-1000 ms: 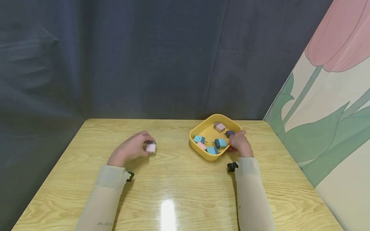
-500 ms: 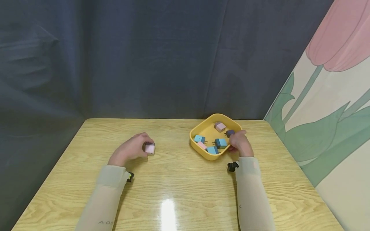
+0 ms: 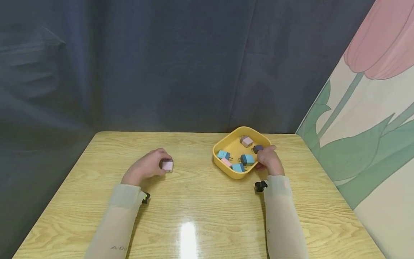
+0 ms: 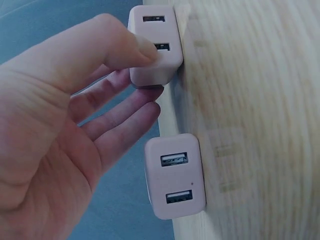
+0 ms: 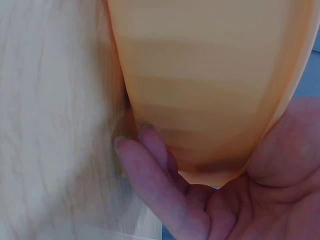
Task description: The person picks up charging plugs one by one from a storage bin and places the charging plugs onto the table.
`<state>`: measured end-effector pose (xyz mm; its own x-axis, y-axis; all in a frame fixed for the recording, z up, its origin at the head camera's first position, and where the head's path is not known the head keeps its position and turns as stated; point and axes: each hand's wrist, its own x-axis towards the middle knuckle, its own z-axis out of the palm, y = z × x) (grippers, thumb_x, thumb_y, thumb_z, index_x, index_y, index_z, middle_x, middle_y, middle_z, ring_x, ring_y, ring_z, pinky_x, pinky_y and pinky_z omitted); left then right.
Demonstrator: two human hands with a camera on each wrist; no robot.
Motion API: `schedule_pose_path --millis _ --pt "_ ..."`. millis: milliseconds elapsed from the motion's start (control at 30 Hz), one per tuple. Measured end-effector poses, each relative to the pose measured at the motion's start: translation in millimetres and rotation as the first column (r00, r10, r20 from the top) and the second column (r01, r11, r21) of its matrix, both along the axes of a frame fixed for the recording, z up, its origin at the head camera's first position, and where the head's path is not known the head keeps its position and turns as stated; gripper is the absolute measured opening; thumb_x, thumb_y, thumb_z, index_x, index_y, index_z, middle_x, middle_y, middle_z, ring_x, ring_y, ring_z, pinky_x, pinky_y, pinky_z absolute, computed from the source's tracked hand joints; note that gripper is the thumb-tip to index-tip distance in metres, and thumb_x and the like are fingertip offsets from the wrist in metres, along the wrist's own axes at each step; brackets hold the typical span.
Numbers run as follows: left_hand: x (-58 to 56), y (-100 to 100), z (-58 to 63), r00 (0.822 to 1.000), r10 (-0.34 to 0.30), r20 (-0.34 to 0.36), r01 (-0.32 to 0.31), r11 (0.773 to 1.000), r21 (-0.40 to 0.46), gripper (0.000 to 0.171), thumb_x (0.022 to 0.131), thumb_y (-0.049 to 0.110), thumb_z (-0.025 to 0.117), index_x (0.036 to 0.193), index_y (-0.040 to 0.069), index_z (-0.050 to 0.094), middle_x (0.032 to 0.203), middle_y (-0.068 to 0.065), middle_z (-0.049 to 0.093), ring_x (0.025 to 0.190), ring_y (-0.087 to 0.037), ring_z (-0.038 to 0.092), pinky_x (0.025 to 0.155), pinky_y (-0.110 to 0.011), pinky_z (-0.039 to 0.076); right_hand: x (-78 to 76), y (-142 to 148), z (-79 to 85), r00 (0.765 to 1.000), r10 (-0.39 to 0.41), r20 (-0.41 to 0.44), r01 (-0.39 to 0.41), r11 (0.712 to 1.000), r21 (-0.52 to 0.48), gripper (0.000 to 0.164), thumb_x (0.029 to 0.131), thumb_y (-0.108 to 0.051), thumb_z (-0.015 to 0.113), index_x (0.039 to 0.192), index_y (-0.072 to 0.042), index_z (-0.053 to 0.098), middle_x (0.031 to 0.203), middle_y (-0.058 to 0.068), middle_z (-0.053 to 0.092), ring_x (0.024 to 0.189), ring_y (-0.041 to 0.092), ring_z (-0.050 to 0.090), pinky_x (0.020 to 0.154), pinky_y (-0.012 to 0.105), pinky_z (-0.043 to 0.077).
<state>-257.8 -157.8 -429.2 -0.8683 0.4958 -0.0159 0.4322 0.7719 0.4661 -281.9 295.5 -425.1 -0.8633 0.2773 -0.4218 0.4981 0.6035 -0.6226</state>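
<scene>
My left hand (image 3: 147, 165) pinches a pink USB wall charger (image 3: 167, 166) low over the left middle of the table, with the thumb across its port face. A second pink charger (image 4: 176, 176) stands on the table beside it in the left wrist view; the hand hides that one in the head view. At the right, my right hand (image 3: 270, 160) grips the near right side of a yellow plastic bin (image 3: 233, 145), its fingers along the outer wall (image 5: 195, 95). Inside lie several chargers, among them a blue one (image 3: 247, 160), a pink one (image 3: 247, 141) and a dark purple one (image 3: 257, 148).
The wood-grain table (image 3: 207, 201) runs back to a dark curtain (image 3: 181, 72). On the right rises a wall (image 3: 365, 151) painted with a tulip. A black wrist camera (image 3: 260, 186) sits at the right cuff.
The left hand has shifted its pink charger very slightly to the left. My right hand and the yellow bin have stayed in place.
</scene>
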Motion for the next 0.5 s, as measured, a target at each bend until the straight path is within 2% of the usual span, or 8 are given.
schedule_pose_path --millis 300,500 --pt "-0.7 -0.8 -0.8 1.0 0.007 0.016 -0.007 1.0 0.003 0.053 0.081 0.004 0.079 0.132 0.006 0.066 0.124 -0.009 0.064 0.107 -0.025 0.061 0.095 -0.044 0.055 0.9 1.7 0.1 1.0 0.01 -0.012 -0.011 1.0 -0.026 0.076 0.103 -0.019 0.021 0.147 0.009 -0.035 0.092 0.022 0.068 0.07 0.026 0.074 0.073 0.04 0.063" --pt "-0.4 -1.7 0.9 1.0 0.0 0.012 0.0 1.0 -0.001 0.053 0.081 0.003 0.079 0.132 0.005 0.066 0.125 -0.01 0.064 0.107 -0.025 0.061 0.094 -0.044 0.054 1.8 1.6 -0.8 1.0 0.011 -0.015 -0.012 1.0 -0.028 0.076 0.103 -0.02 0.021 0.147 0.009 -0.034 0.098 0.024 0.066 0.071 0.026 0.074 0.074 0.04 0.063"
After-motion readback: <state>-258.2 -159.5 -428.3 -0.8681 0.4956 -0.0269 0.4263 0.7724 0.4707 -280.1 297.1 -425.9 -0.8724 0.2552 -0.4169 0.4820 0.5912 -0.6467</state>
